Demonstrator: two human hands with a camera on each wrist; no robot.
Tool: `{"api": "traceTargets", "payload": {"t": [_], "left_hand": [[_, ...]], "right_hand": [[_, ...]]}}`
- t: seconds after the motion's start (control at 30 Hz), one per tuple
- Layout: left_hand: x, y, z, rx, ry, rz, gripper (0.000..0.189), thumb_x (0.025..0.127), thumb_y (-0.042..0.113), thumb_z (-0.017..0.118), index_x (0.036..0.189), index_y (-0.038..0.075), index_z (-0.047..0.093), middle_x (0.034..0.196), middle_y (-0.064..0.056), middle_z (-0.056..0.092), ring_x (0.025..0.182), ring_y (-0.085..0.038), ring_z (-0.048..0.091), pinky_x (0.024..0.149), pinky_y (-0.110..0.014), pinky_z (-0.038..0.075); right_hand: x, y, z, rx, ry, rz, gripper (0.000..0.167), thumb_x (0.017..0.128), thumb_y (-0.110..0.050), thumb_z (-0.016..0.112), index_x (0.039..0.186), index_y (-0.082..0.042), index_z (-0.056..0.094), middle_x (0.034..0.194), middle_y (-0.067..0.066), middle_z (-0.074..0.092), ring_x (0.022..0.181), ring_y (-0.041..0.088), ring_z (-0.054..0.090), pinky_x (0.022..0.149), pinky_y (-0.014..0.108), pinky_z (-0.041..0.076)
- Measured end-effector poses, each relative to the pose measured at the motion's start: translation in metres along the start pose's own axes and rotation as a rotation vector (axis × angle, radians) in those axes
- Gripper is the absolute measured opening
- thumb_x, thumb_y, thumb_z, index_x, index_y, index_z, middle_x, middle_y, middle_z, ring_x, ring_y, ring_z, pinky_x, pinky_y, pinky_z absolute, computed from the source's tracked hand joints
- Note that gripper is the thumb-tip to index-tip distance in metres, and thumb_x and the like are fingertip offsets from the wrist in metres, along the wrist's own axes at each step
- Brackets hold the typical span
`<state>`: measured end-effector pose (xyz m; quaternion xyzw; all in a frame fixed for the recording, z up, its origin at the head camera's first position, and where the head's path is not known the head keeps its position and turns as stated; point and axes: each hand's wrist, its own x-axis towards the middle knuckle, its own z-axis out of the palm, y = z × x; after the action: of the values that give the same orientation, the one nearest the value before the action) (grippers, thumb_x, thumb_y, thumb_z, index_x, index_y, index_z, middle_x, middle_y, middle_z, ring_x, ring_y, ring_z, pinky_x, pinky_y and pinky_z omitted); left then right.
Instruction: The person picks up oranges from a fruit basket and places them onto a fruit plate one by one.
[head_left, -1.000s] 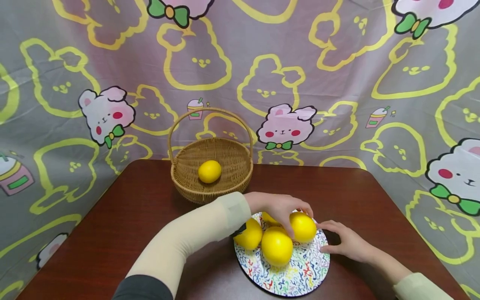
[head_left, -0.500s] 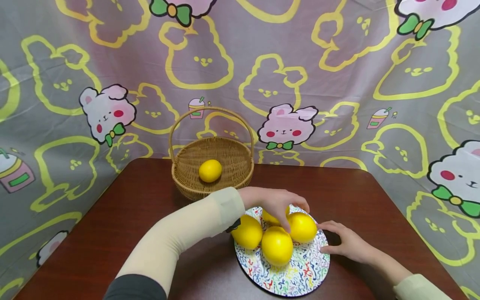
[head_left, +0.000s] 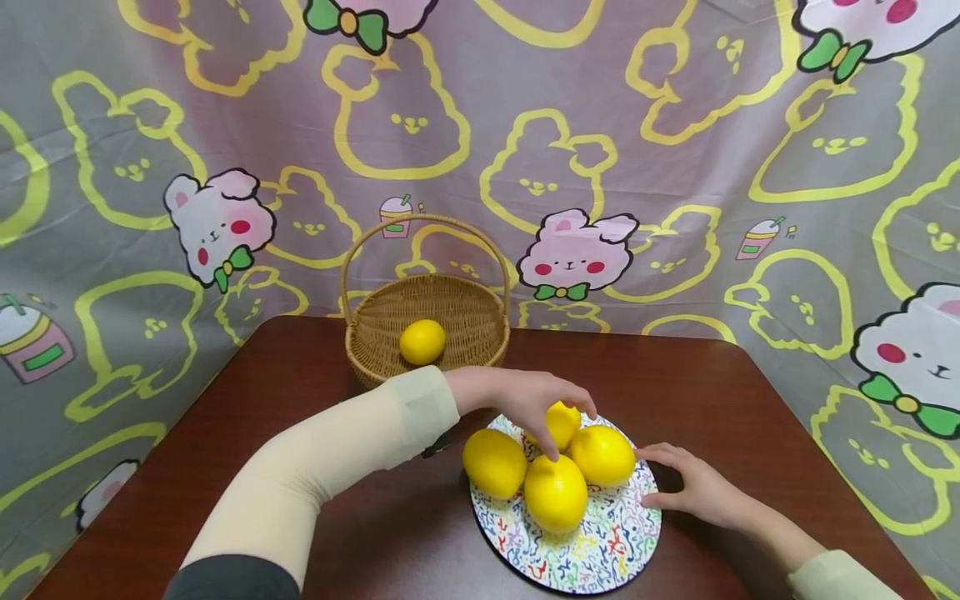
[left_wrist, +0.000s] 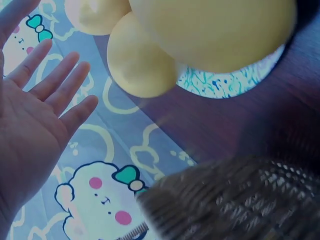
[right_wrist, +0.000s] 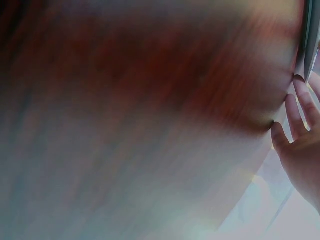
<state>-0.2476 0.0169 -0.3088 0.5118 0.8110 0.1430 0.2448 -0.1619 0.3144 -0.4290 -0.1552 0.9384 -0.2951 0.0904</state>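
Observation:
Several yellow lemons lie bunched on a round plate [head_left: 570, 567] with a multicoloured squiggle pattern. The front lemon [head_left: 556, 493] and left lemon [head_left: 495, 463] are in full view; next to them sits the right lemon [head_left: 603, 455]. My left hand [head_left: 525, 404] hovers over the back lemon [head_left: 562, 425], partly hiding it. In the left wrist view its fingers [left_wrist: 62, 90] are spread, holding nothing. At the plate's right rim, my right hand [head_left: 701, 487] has its thumb and forefinger at the edge. The right wrist view shows its fingers [right_wrist: 295, 115] extended beside the plate's edge.
A wicker basket [head_left: 468, 312] with a tall arched handle stands at the back of the dark wooden table [head_left: 637, 367], one lemon [head_left: 422, 342] inside. Behind the table hangs a grey curtain [head_left: 450, 83] printed with rabbits. My left forearm [head_left: 315, 450] crosses in front of the basket.
My left hand has moved left and slightly up, away from the right lemon, uncovering more of the lemons. The right hand stays at the plate's rim.

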Motion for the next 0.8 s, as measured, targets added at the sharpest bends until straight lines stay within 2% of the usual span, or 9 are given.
{"api": "traceTargets", "payload": {"t": [0.13, 0.27, 0.33, 0.5, 0.8], "left_hand": [[-0.013, -0.003, -0.004, -0.013, 0.025, -0.018, 0.066, 0.077, 0.030, 0.084, 0.135, 0.025, 0.052, 0.139, 0.007, 0.050, 0.125, -0.010, 0.044, 0.102, -0.029, 0.037], [-0.026, -0.007, -0.009, -0.041, 0.056, -0.009, 0.066, 0.077, 0.029, 0.084, 0.134, 0.024, 0.052, 0.137, 0.005, 0.052, 0.121, -0.014, 0.046, 0.100, -0.030, 0.039], [-0.033, -0.009, -0.011, -0.049, 0.080, -0.001, 0.065, 0.077, 0.029, 0.084, 0.134, 0.023, 0.053, 0.136, 0.003, 0.052, 0.122, -0.014, 0.046, 0.101, -0.031, 0.039], [-0.048, -0.015, -0.019, -0.049, 0.153, -0.012, 0.064, 0.077, 0.034, 0.083, 0.133, 0.022, 0.053, 0.133, 0.008, 0.053, 0.123, -0.012, 0.045, 0.103, -0.032, 0.038], [-0.075, -0.028, -0.033, -0.049, 0.270, -0.078, 0.062, 0.080, 0.033, 0.080, 0.134, 0.019, 0.052, 0.131, 0.007, 0.053, 0.124, -0.016, 0.045, 0.104, -0.034, 0.037]], "right_hand": [[0.000, -0.001, 0.000, -0.006, -0.004, 0.009, 0.068, 0.074, -0.041, 0.082, 0.130, -0.010, 0.060, 0.126, 0.012, 0.056, 0.114, 0.036, 0.049, 0.093, 0.065, 0.039], [0.000, -0.001, 0.000, -0.006, 0.000, 0.016, 0.069, 0.073, -0.042, 0.082, 0.130, -0.010, 0.060, 0.126, 0.013, 0.056, 0.115, 0.037, 0.049, 0.094, 0.065, 0.039], [0.000, -0.001, 0.000, -0.007, 0.002, 0.015, 0.070, 0.073, -0.043, 0.082, 0.130, -0.010, 0.060, 0.126, 0.013, 0.056, 0.115, 0.037, 0.049, 0.094, 0.065, 0.039], [0.000, 0.000, 0.000, -0.014, 0.006, -0.004, 0.069, 0.074, -0.042, 0.082, 0.130, -0.010, 0.059, 0.126, 0.013, 0.056, 0.114, 0.036, 0.049, 0.093, 0.064, 0.040], [0.001, 0.004, 0.001, -0.010, 0.009, -0.005, 0.070, 0.073, -0.044, 0.081, 0.130, -0.011, 0.059, 0.126, 0.012, 0.056, 0.114, 0.036, 0.050, 0.091, 0.061, 0.043]]}}
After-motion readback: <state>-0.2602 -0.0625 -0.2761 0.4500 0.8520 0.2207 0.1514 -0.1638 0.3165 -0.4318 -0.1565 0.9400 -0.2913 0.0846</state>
